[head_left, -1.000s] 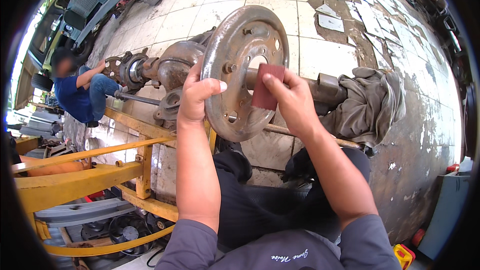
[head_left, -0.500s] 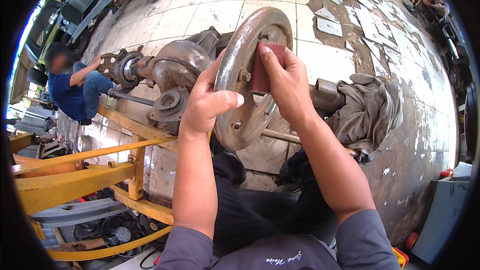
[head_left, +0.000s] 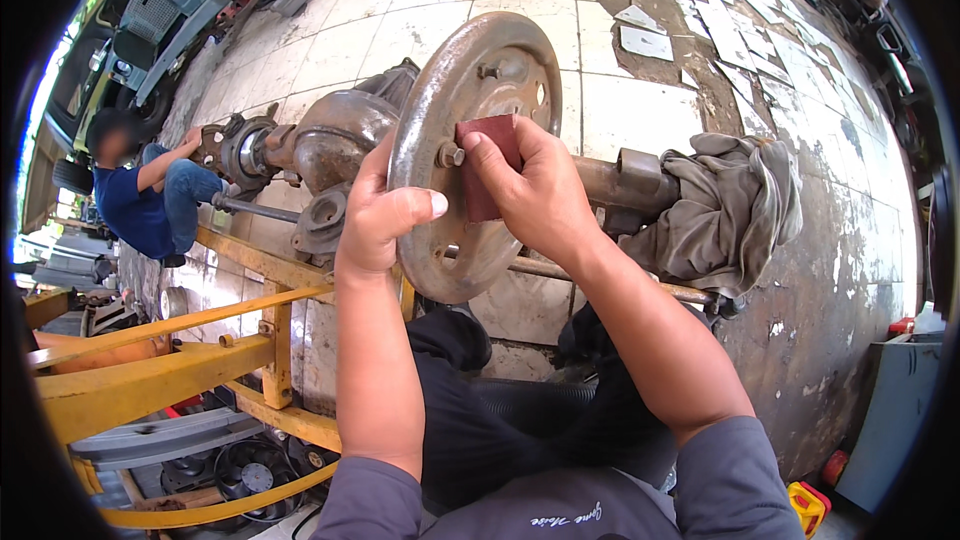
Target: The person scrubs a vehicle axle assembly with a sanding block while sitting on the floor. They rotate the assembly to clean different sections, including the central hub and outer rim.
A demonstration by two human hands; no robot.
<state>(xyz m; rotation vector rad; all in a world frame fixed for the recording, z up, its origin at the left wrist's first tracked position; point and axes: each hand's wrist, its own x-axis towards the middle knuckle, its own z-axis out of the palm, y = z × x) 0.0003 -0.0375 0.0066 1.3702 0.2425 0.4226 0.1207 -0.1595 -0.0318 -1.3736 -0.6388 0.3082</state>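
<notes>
A round steel plate (head_left: 425, 90) with a thick raised rim and bolts in its face stands tilted on edge before me, worn and brownish-grey. My left hand (head_left: 375, 215) grips its near left rim, thumb over the front and fingers hidden behind. In my right hand (head_left: 535, 185) is a folded piece of reddish-brown sandpaper (head_left: 486, 205), pinched under the thumb and held against the plate's face beside a bolt. Behind the plate lies a rusty vehicle axle (head_left: 335, 135) with a bulging round housing; the plate hides part of it.
A grey-brown cloth (head_left: 720, 210) drapes the axle's right end. At left stands a yellow metal frame (head_left: 170, 370). A person in blue (head_left: 140, 190) squats by the axle's far left end. Broken tiles (head_left: 645, 43) lie farther back; a grey-blue cabinet (head_left: 885, 430) is at right.
Both hands and the plate have shifted left in view. The sandpaper has slid lower across the plate's face, to beside and below the bolt.
</notes>
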